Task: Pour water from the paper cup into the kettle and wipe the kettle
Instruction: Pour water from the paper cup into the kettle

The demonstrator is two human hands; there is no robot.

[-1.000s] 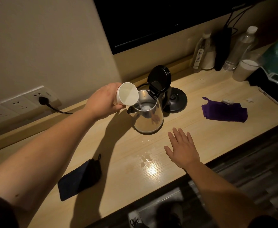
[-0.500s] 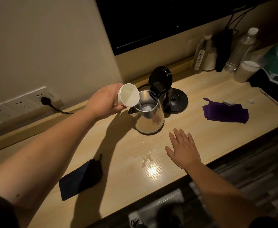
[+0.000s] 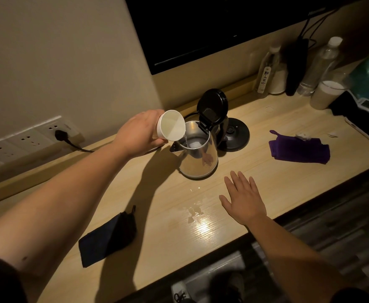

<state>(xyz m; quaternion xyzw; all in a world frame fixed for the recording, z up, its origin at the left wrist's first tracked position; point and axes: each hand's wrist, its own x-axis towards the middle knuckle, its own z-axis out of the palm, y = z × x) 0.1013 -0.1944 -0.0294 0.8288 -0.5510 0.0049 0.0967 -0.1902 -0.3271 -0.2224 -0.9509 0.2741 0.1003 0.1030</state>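
Note:
A steel kettle (image 3: pixel 197 159) stands on the wooden counter with its black lid (image 3: pixel 212 106) flipped up. My left hand (image 3: pixel 137 133) grips a white paper cup (image 3: pixel 171 128), tipped on its side over the kettle's mouth. A thin stream of water falls from the cup's rim into the kettle. My right hand (image 3: pixel 242 199) rests flat on the counter in front of the kettle, fingers spread, holding nothing. A purple cloth (image 3: pixel 299 147) lies to the right of the kettle.
The kettle's black base (image 3: pixel 236 134) sits right behind it. A small puddle (image 3: pixel 193 209) shines on the counter (image 3: pixel 266 171) near my right hand. A dark pouch (image 3: pixel 108 238) lies front left. Bottles (image 3: pixel 266 71) and a cup (image 3: pixel 325 94) crowd the back right corner. A plug (image 3: pixel 61 135) sits in the wall socket.
The cup is still tipped over the kettle and water keeps running out. Both hands stay where they were.

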